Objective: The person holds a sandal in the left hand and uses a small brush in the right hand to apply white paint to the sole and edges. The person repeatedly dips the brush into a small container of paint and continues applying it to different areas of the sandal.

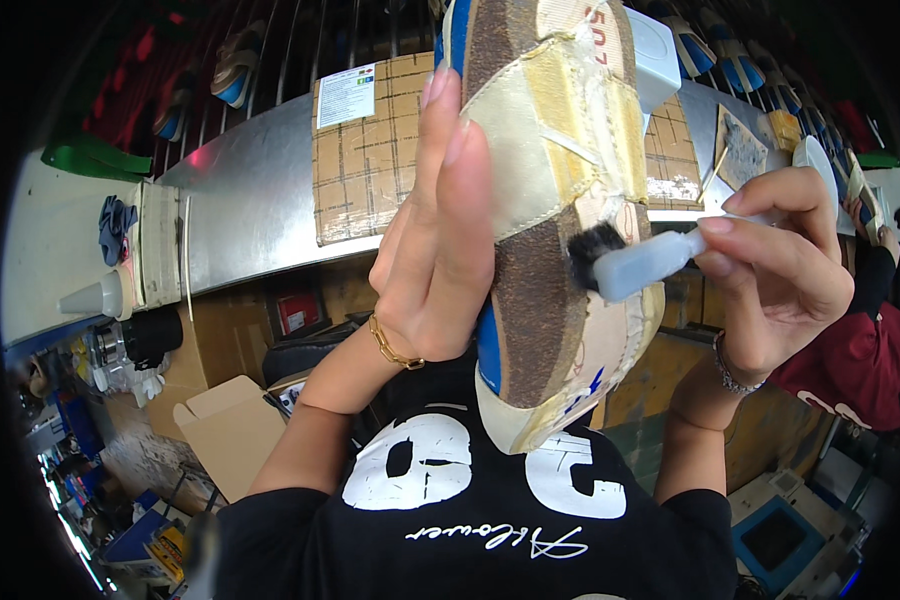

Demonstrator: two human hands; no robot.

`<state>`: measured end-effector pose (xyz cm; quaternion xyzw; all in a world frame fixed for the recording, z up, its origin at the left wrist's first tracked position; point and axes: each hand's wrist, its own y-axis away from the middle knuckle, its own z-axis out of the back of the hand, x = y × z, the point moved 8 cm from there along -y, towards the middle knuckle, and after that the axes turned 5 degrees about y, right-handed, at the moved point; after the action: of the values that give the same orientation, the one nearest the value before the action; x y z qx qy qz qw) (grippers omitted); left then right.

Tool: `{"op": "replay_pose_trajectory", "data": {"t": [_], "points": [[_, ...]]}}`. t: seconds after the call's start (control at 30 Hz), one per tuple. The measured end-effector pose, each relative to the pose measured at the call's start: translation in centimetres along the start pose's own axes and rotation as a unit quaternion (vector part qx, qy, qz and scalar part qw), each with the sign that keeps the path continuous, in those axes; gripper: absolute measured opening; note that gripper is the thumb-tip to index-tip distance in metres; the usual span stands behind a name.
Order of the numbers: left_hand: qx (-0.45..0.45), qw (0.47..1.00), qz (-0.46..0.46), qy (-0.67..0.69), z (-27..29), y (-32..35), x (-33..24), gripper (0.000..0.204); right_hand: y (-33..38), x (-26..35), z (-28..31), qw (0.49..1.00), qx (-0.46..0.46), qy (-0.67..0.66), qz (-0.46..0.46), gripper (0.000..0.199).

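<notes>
shoe upper (560, 200) toe cut off by top edge; left thumb hidden behind it; brush (630, 262) bristles blurred

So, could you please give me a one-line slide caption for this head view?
Left hand holds an upturned shoe while the right hand presses a black-bristled brush against its bottom.

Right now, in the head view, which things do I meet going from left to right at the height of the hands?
White cone → left hand → shoe upper → brush → right hand → a person's dark red sleeve.
</notes>
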<state>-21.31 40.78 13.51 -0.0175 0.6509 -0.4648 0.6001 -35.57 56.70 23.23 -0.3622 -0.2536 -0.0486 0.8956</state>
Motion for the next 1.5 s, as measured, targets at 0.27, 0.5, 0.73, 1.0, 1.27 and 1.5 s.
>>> {"op": "replay_pose_trajectory", "data": {"t": [0.27,0.5,0.73,1.0,1.27,1.5], "points": [[-0.04,0.999,-0.024,-0.024,0.4,-0.4,0.1,0.073,1.4,0.1,-0.5,0.999,-0.014,-0.041,-0.022,0.024],[-0.038,0.992,-0.087,-0.087,-0.9,-1.3,-0.7,0.077,2.4,0.7,-1.2,0.998,-0.044,-0.046,0.008,0.029],[-0.053,0.982,-0.128,-0.129,-1.5,-1.6,-1.1,0.081,0.7,-0.4,-1.5,0.992,0.001,-0.123,-0.034,0.017],[-0.133,0.953,-0.165,-0.214,0.0,-1.9,-0.6,0.086,2.2,-1.3,-2.8,0.98,-0.038,-0.098,-0.172,0.016],[-0.156,0.929,-0.219,-0.253,0.3,-1.9,-0.9,0.084,1.4,0.8,-3.2,0.99,-0.072,-0.026,-0.119,0.024],[-0.168,0.919,-0.241,-0.263,0.4,-2.0,-1.2,0.077,0.9,1.4,-2.2,0.994,-0.099,0.001,-0.045,0.029]]}}
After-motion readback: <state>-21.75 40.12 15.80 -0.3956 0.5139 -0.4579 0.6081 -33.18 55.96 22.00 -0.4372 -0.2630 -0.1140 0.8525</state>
